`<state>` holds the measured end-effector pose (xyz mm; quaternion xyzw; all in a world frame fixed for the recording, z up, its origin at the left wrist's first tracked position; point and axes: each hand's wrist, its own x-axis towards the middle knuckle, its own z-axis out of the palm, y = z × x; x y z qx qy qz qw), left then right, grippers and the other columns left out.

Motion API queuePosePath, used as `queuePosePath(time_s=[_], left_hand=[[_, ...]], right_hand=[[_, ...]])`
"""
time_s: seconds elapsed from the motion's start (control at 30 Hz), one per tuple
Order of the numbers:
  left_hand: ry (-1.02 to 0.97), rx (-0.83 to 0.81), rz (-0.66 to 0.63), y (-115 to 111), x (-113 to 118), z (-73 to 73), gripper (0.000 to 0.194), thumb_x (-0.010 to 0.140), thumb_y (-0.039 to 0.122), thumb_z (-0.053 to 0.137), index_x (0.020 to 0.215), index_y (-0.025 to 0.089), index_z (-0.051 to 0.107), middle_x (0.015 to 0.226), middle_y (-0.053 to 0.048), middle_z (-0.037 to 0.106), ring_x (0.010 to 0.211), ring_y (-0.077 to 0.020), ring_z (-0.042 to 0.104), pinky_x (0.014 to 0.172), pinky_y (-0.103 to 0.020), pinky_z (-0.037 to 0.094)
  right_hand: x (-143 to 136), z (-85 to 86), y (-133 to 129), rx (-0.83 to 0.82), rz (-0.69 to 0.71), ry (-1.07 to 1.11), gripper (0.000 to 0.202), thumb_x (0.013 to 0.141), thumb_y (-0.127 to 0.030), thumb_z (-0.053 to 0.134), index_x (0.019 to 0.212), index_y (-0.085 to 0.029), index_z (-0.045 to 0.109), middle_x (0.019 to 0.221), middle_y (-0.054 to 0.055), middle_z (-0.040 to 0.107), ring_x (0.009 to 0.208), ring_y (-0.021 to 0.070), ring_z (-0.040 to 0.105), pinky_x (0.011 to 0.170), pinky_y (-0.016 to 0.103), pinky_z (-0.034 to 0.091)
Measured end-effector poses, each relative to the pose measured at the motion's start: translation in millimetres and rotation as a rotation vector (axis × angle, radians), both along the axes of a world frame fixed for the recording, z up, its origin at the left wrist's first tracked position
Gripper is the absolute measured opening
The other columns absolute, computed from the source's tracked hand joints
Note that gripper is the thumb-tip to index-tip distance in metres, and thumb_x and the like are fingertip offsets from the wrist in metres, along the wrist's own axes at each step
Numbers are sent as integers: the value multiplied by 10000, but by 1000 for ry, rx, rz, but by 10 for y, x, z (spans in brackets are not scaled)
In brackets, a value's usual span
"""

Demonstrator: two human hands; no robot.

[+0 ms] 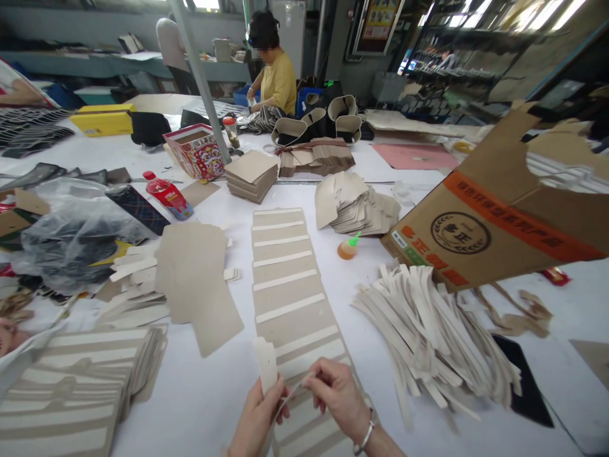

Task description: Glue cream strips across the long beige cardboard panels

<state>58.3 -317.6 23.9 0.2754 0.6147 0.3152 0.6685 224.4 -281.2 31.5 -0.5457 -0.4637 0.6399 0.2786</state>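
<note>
My left hand (261, 412) is closed on a pale strip (266, 363) that stands up from its fingers. My right hand (335, 393), with a bracelet at the wrist, pinches the end of a thin strip (295, 386) that runs across to my left hand. Beneath both hands lies a long row of overlapping beige pieces (285, 289), each with a white band across it. To the right is a loose heap of pale strips (428, 324). Beige sheets (193, 273) lie left of the row.
Banded pieces (61, 393) are stacked at the lower left. A small glue bottle (349, 247) stands right of the row, near a large cardboard box (499, 222). Farther back are a square stack (252, 174), a red bottle (167, 195) and a person in yellow (278, 82).
</note>
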Motion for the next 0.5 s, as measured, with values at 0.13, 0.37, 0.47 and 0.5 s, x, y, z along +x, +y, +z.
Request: queuePosePath(time_s=[0.13, 0.37, 0.47, 0.5], left_hand=[[44, -11, -174, -27, -235, 29, 489, 687, 626, 503, 759, 145, 555, 482, 15, 515, 448, -102, 419, 467, -233, 329], [297, -11, 0, 301, -425, -146, 493, 585, 638, 588, 595, 148, 546, 424, 27, 475, 438, -103, 401, 465, -238, 329], [356, 9, 33, 480, -404, -234, 508, 582, 660, 569, 623, 154, 557, 442, 24, 504, 443, -122, 438, 460, -244, 344], [378, 8, 28, 527, -399, -263, 519, 579, 669, 561, 634, 153, 560, 443, 22, 512, 441, -129, 448, 459, -249, 352]], right_hand=[[240, -87, 234, -64, -51, 1, 303, 740, -452, 544, 621, -179, 493, 396, -54, 515, 309, 72, 414, 335, 176, 332], [503, -468, 762, -76, -50, -201, 298, 689, -445, 536, 572, -183, 455, 393, -62, 485, 311, 74, 402, 341, 184, 320], [540, -603, 941, 18, -3, -436, 258, 697, -377, 519, 539, -186, 448, 383, -80, 426, 341, 70, 387, 371, 181, 287], [545, -635, 993, 64, 16, -509, 256, 697, -360, 520, 525, -183, 449, 394, -79, 422, 372, 71, 398, 398, 183, 287]])
